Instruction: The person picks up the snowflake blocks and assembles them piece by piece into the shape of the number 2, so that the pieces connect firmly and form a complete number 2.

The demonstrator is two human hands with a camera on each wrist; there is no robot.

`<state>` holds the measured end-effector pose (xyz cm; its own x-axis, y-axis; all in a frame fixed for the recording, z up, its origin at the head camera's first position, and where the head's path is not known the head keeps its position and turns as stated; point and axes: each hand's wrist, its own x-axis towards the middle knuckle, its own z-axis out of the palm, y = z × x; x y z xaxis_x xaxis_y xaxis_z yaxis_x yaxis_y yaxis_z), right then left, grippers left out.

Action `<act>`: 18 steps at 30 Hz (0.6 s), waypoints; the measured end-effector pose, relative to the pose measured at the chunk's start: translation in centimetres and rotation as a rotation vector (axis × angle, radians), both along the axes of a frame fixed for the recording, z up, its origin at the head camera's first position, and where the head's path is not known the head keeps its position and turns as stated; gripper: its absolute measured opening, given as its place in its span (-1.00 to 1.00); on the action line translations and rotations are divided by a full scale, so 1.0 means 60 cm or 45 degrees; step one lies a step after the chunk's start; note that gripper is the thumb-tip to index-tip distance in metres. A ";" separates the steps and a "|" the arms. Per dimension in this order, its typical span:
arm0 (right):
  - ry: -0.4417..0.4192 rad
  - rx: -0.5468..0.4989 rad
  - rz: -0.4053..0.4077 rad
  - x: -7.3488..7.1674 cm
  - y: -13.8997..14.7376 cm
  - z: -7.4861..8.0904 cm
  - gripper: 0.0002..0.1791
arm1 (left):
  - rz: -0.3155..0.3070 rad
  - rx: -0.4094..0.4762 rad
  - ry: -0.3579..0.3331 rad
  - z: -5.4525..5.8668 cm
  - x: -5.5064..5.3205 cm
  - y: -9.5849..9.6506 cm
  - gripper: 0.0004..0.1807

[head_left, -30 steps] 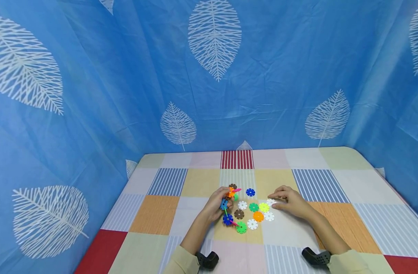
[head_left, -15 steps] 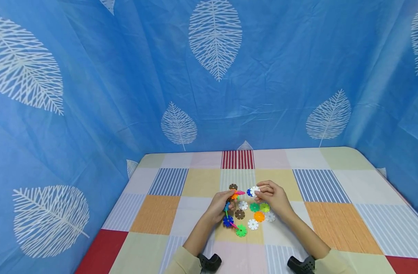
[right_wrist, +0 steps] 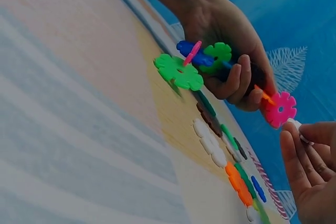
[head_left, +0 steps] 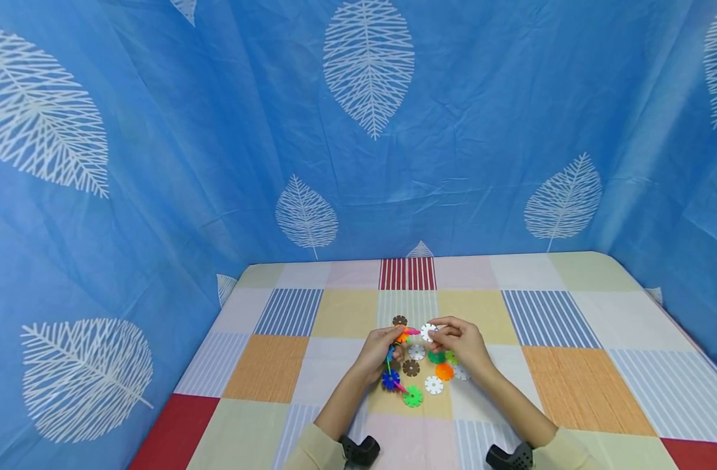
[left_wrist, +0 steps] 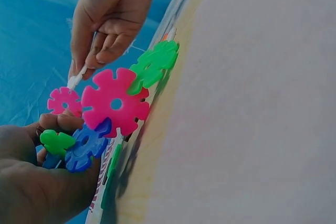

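Observation:
My left hand (head_left: pixel 376 354) grips a chain of notched plastic discs slotted into one another. An orange disc (head_left: pixel 402 335) and a pink disc (right_wrist: pixel 281 109) stick out at its far end. Blue discs (left_wrist: pixel 86 145) run past the palm, then a second pink disc (left_wrist: pixel 115 100) joins a green disc (head_left: pixel 413 396) at the near end. Between thumb and fingers, my right hand (head_left: pixel 463 342) pinches a white disc (head_left: pixel 427 333). Its edge is right at the far pink disc's rim in both wrist views. The left fingers hide part of the chain.
Loose discs lie flat on the patchwork tablecloth (head_left: pixel 411 431) between and beyond the hands: white (head_left: pixel 433 385), brown (head_left: pixel 411 368), orange (head_left: pixel 444 372), green (head_left: pixel 436 357) and others. Another brown disc (head_left: pixel 399 320) lies farther back. A blue curtain (head_left: pixel 452 163) hangs behind the table.
My right hand has picked up a white disc from the right of the loose discs and carried it left to the chain's pink end. The left hand has barely moved.

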<state>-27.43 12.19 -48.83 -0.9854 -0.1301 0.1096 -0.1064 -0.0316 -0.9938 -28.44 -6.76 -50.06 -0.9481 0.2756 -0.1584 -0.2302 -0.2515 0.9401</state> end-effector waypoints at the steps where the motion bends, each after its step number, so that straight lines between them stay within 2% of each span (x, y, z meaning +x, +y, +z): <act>1: -0.001 0.005 -0.001 0.000 0.000 0.000 -0.66 | -0.002 -0.010 0.009 -0.001 0.000 0.000 -0.68; 10: -0.053 0.055 -0.013 0.001 -0.003 0.009 -0.71 | -0.014 -0.056 0.052 0.002 0.002 -0.001 -0.65; 18: -0.078 0.049 -0.003 0.006 -0.008 0.011 -0.72 | -0.039 -0.148 0.100 0.018 0.013 -0.001 -0.65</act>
